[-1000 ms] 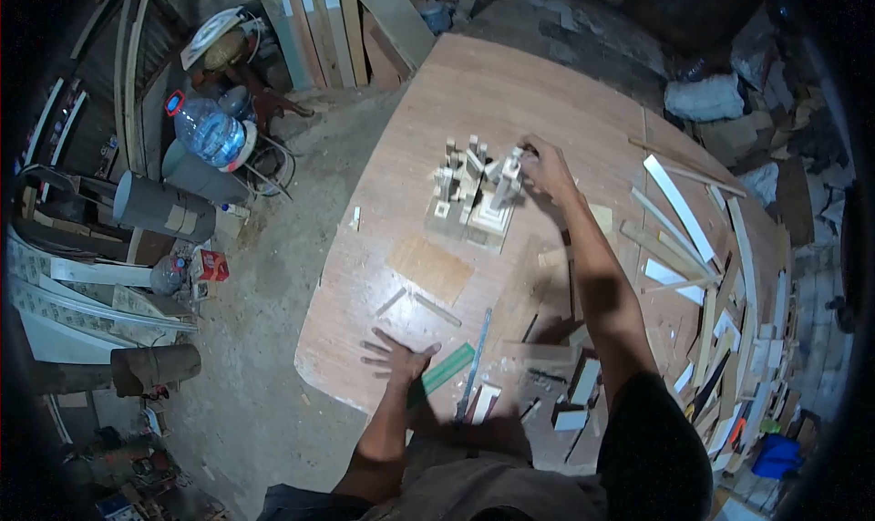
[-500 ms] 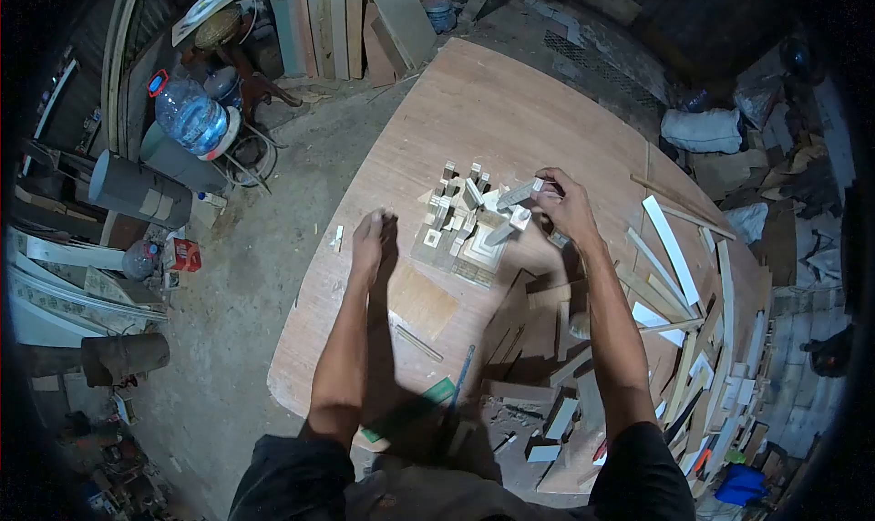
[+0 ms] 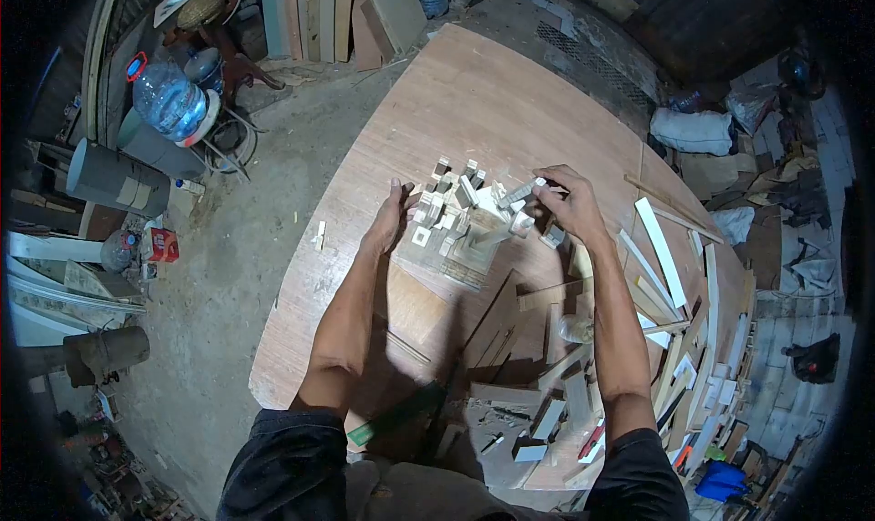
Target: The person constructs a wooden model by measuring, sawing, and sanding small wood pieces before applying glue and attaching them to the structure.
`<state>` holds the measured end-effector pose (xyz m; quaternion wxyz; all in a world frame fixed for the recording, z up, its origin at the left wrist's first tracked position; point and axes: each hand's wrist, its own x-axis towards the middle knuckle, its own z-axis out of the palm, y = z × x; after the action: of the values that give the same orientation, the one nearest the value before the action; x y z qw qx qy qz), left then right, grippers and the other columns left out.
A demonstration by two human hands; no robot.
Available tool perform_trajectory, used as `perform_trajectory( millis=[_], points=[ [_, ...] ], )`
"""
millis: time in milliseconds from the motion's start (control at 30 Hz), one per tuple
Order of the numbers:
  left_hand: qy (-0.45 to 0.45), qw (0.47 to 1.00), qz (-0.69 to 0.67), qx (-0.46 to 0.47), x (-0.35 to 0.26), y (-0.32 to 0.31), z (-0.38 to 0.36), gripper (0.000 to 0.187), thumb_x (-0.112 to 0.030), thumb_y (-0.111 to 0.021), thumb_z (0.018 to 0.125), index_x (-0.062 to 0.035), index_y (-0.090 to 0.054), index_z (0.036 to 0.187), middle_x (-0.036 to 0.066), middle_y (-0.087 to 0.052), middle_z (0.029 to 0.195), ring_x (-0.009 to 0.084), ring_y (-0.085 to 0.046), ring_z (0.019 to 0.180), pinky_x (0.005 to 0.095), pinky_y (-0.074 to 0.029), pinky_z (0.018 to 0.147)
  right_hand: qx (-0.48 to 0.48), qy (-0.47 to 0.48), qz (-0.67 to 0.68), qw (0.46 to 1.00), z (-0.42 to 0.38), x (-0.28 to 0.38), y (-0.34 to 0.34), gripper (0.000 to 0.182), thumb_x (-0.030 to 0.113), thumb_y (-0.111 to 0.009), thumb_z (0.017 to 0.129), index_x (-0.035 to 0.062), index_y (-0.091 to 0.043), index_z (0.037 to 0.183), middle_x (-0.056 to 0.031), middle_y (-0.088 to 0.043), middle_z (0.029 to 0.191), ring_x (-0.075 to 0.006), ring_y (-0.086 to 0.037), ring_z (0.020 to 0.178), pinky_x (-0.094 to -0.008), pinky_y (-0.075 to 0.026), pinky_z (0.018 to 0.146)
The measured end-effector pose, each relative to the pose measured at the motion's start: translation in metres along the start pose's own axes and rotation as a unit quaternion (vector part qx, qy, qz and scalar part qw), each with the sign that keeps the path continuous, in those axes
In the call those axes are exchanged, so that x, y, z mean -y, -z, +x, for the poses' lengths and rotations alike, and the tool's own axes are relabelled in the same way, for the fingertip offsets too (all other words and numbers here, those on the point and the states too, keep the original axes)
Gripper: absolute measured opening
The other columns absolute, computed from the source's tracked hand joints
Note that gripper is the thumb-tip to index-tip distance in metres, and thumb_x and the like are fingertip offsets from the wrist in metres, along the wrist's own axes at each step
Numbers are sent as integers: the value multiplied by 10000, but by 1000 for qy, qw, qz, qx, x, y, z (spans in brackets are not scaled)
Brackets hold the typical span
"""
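Observation:
A small wooden model of many upright blocks stands on the plywood tabletop in front of me. At its left side is my left hand, thumb raised and fingers reaching to the nearest blocks; whether they touch is hard to see. On the far right side, my right hand pinches the end of a slim wooden block between thumb and fingers. That block leans over the model's right edge. Below my right fingers lies a loose small block. A thin plywood sheet lies nearer to me.
Wood strips and offcuts cover the right of the plywood table. A green strip and a clear jar lie near me. Off the left side stands a large water bottle on a stand.
My left hand has moved right and up to the model's left side, its thumb now raised. My right hand still pinches the slim block. The whole view has shifted slightly.

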<state>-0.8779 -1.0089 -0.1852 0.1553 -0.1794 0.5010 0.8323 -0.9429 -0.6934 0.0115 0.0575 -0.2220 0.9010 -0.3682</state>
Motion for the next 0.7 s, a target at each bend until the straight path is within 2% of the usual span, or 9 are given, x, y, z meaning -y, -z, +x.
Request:
perform_trajectory(
  millis=[133,200,333,367,400,467,500,600,700],
  points=[
    [-4,999,46,18,5,8,9,944,-729,-228,984,29,-239,1547,229,-505,1448,281,-459,1335,377,-343,1102,5,4,-4,1000,2,1,-7,331,137,-688,878,-38,-693,1159,-201,-671,1140,-298,-666,1000,-357,-524,882],
    [-10,998,66,-6,-1,5,3,942,-734,-233,982,19,-250,1548,212,-517,1443,282,-469,1328,373,-342,1092,13,-1,4,1000,4,0,-12,334,139,-692,876,-40,-693,1158,-212,-668,1152,-306,-665,1017,-361,-531,882],
    [-26,999,24,-11,18,25,16,914,-719,-235,990,11,-287,1538,197,-540,1422,268,-496,1301,383,-344,1089,31,6,32,999,11,-9,-33,342,140,-688,883,-43,-682,1172,-224,-658,1177,-314,-663,1050,-376,-549,893],
    [-27,997,29,-60,8,15,1,818,-646,-289,1024,18,-378,1492,185,-596,1354,255,-550,1238,381,-388,1053,40,-1,4,999,12,2,-34,353,140,-690,883,-47,-673,1182,-227,-656,1177,-324,-662,1048,-384,-552,890],
    [-27,998,30,-57,8,14,-6,818,-646,-289,1024,18,-378,1492,185,-596,1354,255,-550,1238,381,-388,1053,37,-1,3,999,13,1,-38,353,140,-690,883,-47,-673,1182,-227,-656,1177,-324,-662,1048,-384,-552,890],
    [-82,985,97,-114,3,20,-21,643,-526,-348,1064,-3,-488,1412,102,-669,1227,164,-621,1008,308,-469,920,58,13,27,998,15,-3,-48,344,128,-685,884,-49,-674,1178,-224,-654,1171,-328,-657,1053,-392,-546,888],
    [-110,980,99,-135,-1,22,-35,543,-441,-392,1075,2,-551,1347,90,-690,1188,160,-638,958,298,-499,861,71,14,23,997,16,2,-49,331,118,-673,898,-49,-668,1183,-222,-652,1163,-329,-650,1054,-401,-530,901],
    [-161,968,57,-183,-14,28,-84,478,-385,-433,1075,0,-572,1322,92,-688,1190,153,-642,979,287,-507,862,78,68,1,995,16,3,-56,325,111,-654,917,-44,-650,1203,-209,-651,1164,-323,-647,1046,-402,-515,917],
    [-182,941,131,-253,-8,43,-141,420,-315,-508,1057,23,-590,1292,124,-681,1186,185,-650,1051,313,-508,907,86,24,22,996,13,10,-57,324,101,-644,924,-35,-634,1218,-205,-654,1170,-336,-643,1064,-413,-510,927]
  ],
)
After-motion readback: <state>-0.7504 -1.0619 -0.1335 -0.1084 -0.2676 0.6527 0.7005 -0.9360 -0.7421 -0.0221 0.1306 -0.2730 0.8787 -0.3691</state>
